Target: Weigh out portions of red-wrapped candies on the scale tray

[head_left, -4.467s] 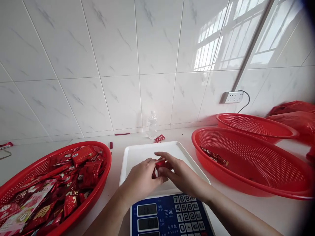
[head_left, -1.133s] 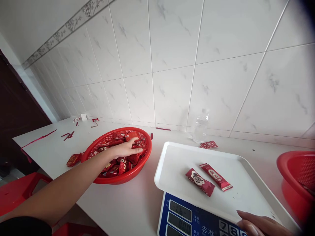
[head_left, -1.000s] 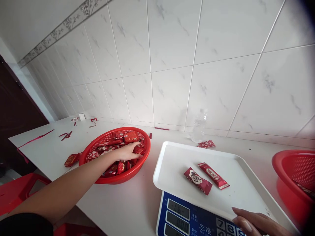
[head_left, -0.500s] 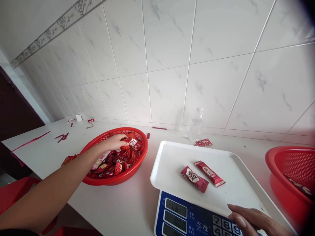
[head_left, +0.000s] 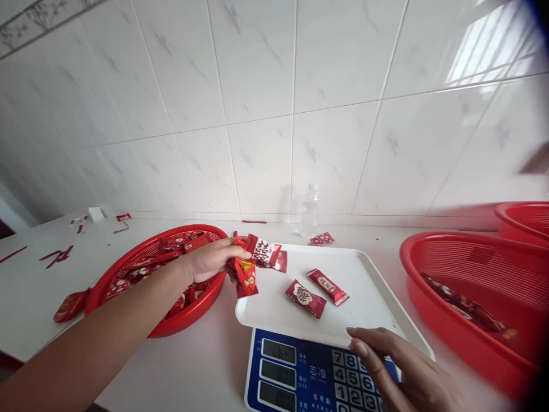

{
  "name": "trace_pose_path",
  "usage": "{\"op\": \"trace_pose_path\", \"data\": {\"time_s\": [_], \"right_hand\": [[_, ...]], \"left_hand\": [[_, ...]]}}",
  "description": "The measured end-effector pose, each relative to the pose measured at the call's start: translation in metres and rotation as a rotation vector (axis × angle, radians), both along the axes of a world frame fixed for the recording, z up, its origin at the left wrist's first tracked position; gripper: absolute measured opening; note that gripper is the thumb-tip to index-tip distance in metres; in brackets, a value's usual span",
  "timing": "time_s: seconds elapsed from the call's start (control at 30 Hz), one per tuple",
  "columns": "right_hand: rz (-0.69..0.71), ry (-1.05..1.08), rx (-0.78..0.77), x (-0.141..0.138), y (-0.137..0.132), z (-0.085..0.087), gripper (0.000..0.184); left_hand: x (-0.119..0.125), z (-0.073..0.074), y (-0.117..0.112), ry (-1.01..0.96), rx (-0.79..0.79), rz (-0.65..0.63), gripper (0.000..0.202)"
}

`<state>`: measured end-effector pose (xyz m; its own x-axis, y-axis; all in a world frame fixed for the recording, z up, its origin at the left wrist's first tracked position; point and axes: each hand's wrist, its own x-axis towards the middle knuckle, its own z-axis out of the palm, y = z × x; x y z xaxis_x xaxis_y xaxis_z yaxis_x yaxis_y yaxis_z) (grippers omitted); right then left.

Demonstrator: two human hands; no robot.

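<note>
My left hand [head_left: 217, 260] is closed around several red snack packets [head_left: 261, 252], held above the left edge of the white scale tray [head_left: 266, 309]. On the tray, two red wrapped snacks, a wider packet [head_left: 305, 298] and a slim packet [head_left: 328, 286], lie side by side. Over the keypad of the blue digital scale [head_left: 317, 372] is my right hand [head_left: 398, 366], its fingers loosely extended and holding nothing; whether it touches the keys I cannot tell. A red basket [head_left: 206, 300] full of similar packets sits under my left forearm.
At the right stands another red basket [head_left: 433, 303] with a few packets in it, and a further red basket [head_left: 523, 214] is behind. A clear plastic bottle [head_left: 309, 212] and a patterned wrapper [head_left: 321, 238] are near the tiled wall. Red scraps [head_left: 58, 256] lie on the left.
My left hand has come up out of the full basket and moved right to the tray, carrying packets. The view has turned right. My right hand has stayed by the scale.
</note>
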<state>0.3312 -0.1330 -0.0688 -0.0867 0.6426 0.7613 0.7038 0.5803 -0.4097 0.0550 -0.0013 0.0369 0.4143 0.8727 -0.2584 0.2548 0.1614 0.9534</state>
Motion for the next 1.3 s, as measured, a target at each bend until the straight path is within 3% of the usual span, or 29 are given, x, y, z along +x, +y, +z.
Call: {"op": "trace_pose_path", "data": {"time_s": [0.1,0.23,0.6,0.7,0.87,1.0,1.13,1.23,1.3], "right_hand": [[0.0,0.016,0.024,-0.003,0.001,0.006,0.009],[0.02,0.052,0.038,-0.007,0.0,0.009,0.01],[0.044,0.047,0.007,-0.008,0.001,0.009,0.01],[0.061,0.047,-0.015,-0.008,0.001,0.01,0.01],[0.048,0.053,-0.03,-0.008,0.001,0.01,0.013],[0.064,0.066,-0.039,-0.008,0.001,0.009,0.012],[0.084,0.075,-0.059,-0.008,-0.001,0.007,0.011],[0.082,0.076,-0.068,-0.009,-0.001,0.006,0.011],[0.079,0.077,-0.068,-0.009,0.0,0.006,0.012]], "left_hand": [[0.026,-0.009,0.001,0.04,-0.036,-0.125,0.022],[0.044,-0.011,0.008,0.1,-0.022,-0.16,0.02],[0.059,0.008,0.016,0.143,0.029,-0.106,0.02],[0.064,0.004,0.015,0.174,0.015,-0.102,0.021],[0.066,-0.004,0.02,0.3,0.005,-0.213,0.031],[0.057,-0.006,0.025,0.329,0.102,-0.133,0.039],[0.056,-0.006,0.032,0.17,0.195,-0.029,0.032],[0.063,-0.01,0.039,0.083,0.256,-0.028,0.03],[0.068,-0.017,0.046,0.185,0.385,-0.049,0.029]]}}
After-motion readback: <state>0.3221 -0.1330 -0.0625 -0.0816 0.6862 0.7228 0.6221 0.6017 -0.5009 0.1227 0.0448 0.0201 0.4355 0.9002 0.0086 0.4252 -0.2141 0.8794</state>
